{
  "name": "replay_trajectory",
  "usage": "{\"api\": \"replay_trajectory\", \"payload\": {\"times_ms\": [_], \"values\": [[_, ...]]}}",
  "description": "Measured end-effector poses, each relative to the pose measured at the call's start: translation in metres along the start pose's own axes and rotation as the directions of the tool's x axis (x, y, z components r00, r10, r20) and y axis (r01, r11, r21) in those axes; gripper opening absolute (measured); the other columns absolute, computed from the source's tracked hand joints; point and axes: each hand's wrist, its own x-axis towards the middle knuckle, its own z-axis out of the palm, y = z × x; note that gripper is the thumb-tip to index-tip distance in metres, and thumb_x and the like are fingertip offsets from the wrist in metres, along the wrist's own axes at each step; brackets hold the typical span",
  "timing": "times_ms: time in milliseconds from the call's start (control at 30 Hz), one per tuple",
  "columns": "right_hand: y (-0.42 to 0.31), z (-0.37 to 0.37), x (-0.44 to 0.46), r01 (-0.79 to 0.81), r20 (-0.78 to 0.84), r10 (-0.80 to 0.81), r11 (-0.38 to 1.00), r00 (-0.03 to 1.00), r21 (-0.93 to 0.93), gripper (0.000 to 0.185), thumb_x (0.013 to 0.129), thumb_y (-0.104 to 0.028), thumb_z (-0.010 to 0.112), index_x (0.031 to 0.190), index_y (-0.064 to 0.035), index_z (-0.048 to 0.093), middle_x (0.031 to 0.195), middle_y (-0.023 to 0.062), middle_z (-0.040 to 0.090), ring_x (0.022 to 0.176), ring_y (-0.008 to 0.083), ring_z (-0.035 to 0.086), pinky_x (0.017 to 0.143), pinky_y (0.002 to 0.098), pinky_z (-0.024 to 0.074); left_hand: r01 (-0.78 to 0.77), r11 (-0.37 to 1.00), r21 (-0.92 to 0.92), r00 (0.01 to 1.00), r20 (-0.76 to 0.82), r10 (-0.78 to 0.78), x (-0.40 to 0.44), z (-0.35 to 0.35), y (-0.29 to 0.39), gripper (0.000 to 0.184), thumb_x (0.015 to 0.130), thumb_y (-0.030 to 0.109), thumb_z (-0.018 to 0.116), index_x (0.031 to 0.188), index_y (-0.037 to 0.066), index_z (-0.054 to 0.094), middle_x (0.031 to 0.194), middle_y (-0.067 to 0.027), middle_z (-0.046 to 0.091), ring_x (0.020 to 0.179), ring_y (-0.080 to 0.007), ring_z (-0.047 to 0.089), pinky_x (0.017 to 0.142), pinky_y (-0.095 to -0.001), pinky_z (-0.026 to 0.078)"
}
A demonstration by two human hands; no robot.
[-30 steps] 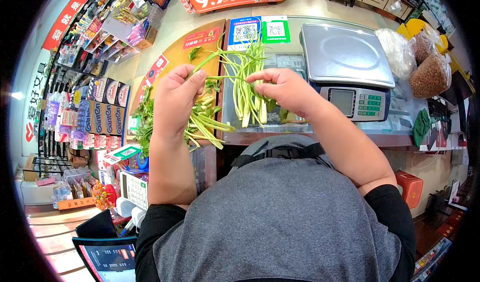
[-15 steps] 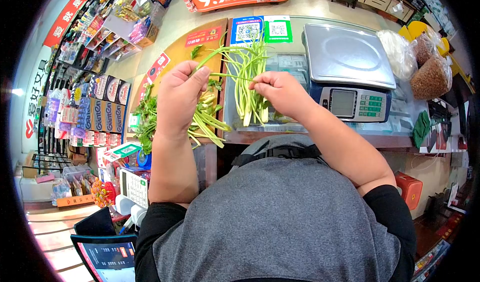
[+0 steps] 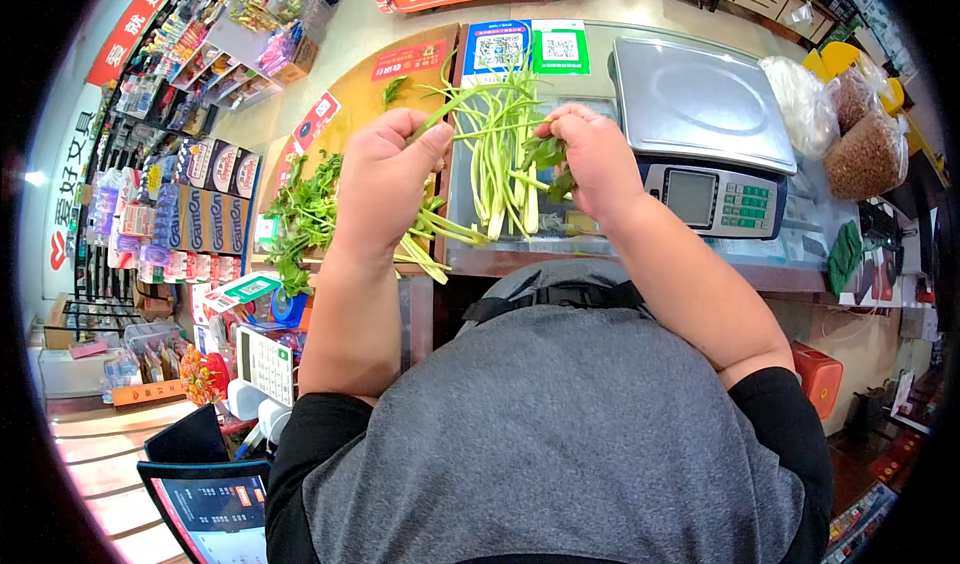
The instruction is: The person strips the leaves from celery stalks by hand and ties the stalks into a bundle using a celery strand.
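Note:
My left hand (image 3: 392, 179) is closed round a thin green celery stalk that runs right, above the pile. My right hand (image 3: 602, 164) pinches the celery near its leaves (image 3: 547, 152), which hang by the fingertips. Between and below the hands lies a bunch of bare celery stalks (image 3: 492, 189) on the glass counter. Loose celery leaves (image 3: 305, 204) are heaped on the wooden surface left of my left hand, and more cut stalks (image 3: 430, 239) lie beside its wrist. Where the held stalk ends inside my left fist is hidden.
A weighing scale (image 3: 705, 104) stands right of the stalks, with plastic bags of brown grains (image 3: 868, 159) beyond it. QR code cards (image 3: 560, 49) lie at the counter's far side. A calculator (image 3: 265, 364) and a screen (image 3: 210, 509) are at lower left.
My right hand has moved to the right and slightly up, and leaves now show at its fingers. My left hand has shifted a little right and stays closed on the stalk.

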Motion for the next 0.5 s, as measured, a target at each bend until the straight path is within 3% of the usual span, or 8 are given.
{"api": "replay_trajectory", "payload": {"times_ms": [100, 200, 300, 333, 433, 500], "values": [[-0.005, 0.005, -0.007, -0.039, -0.081, 0.053, 0.985, 0.995, 0.17, 0.009, 0.083, -0.014, 0.055, 0.088, -0.0075, 0.059, 0.081, 0.0036, 0.059, 0.068, 0.0134, 0.052, 0.056, 0.0286, 0.0391, 0.011, 0.998, -0.068, 1.0, 0.0, -0.011, -0.001, 0.006, -0.001, 0.011, 0.092, 0.014, 0.061, 0.087, 0.004, 0.059, 0.066, 0.0051, 0.051, 0.052, -0.001, 0.039, 0.045, -0.0171, 0.028], [0.0, -0.021, 0.011, -0.227, -0.267, 0.351, 0.887, 0.898, 0.402, 0.006, 0.081, -0.013, 0.056, 0.08, -0.0084, 0.059, 0.075, 0.004, 0.056, 0.065, 0.0161, 0.052, 0.054, 0.0304, 0.0383, 0.038, 0.971, -0.237, 0.998, -0.031, -0.047, 0.001, -0.004, 0.004, 0.009, 0.093, 0.013, 0.06, 0.089, 0.005, 0.058, 0.065, 0.0046, 0.05, 0.05, -0.0016, 0.038, 0.043, -0.0168, 0.028], [0.013, -0.041, 0.008, -0.333, -0.14, 0.398, 0.878, 0.907, 0.343, 0.007, 0.078, -0.011, 0.057, 0.081, -0.0055, 0.059, 0.08, 0.0105, 0.059, 0.068, 0.0221, 0.054, 0.059, 0.0373, 0.0455, 0.023, 0.917, -0.399, 0.997, -0.055, -0.049, 0.007, -0.016, 0.013, 0.009, 0.094, 0.013, 0.057, 0.092, 0.005, 0.056, 0.067, 0.0024, 0.048, 0.047, -0.0026, 0.035, 0.04, -0.0164, 0.026], [0.015, -0.037, 0.004, -0.378, -0.082, 0.443, 0.837, 0.893, 0.396, 0.005, 0.078, -0.011, 0.057, 0.078, -0.006, 0.059, 0.079, 0.0103, 0.06, 0.066, 0.0212, 0.054, 0.057, 0.0355, 0.0447, 0.016, 0.898, -0.439, 0.998, -0.05, -0.042, 0.009, -0.02, 0.015, 0.009, 0.095, 0.014, 0.056, 0.093, 0.005, 0.056, 0.068, 0.0018, 0.048, 0.047, -0.0026, 0.035, 0.04, -0.0164, 0.026], [0.024, -0.029, -0.004, -0.444, 0.137, 0.425, 0.88, 0.895, 0.171, 0.012, 0.08, -0.014, 0.056, 0.069, -0.009, 0.057, 0.068, 0.0041, 0.056, 0.055, 0.0136, 0.049, 0.049, 0.0271, 0.0394, -0.004, 0.844, -0.536, 1.0, -0.01, -0.002, 0.017, -0.025, 0.028, 0.013, 0.097, 0.016, 0.053, 0.094, 0.004, 0.056, 0.07, 0.0009, 0.046, 0.047, -0.0027, 0.032, 0.04, -0.0163, 0.027], [0.019, -0.028, -0.011, -0.476, 0.31, 0.472, 0.877, 0.825, -0.068, 0.012, 0.083, -0.014, 0.057, 0.074, -0.0071, 0.059, 0.064, 0.0002, 0.051, 0.056, 0.0075, 0.046, 0.048, 0.023, 0.0359, -0.033, 0.807, -0.589, 0.999, -0.009, 0.034, 0.023, -0.025, 0.037, 0.013, 0.097, 0.017, 0.052, 0.094, 0.004, 0.056, 0.071, 0.0012, 0.046, 0.047, -0.0027, 0.032, 0.04, -0.0164, 0.027]]}}
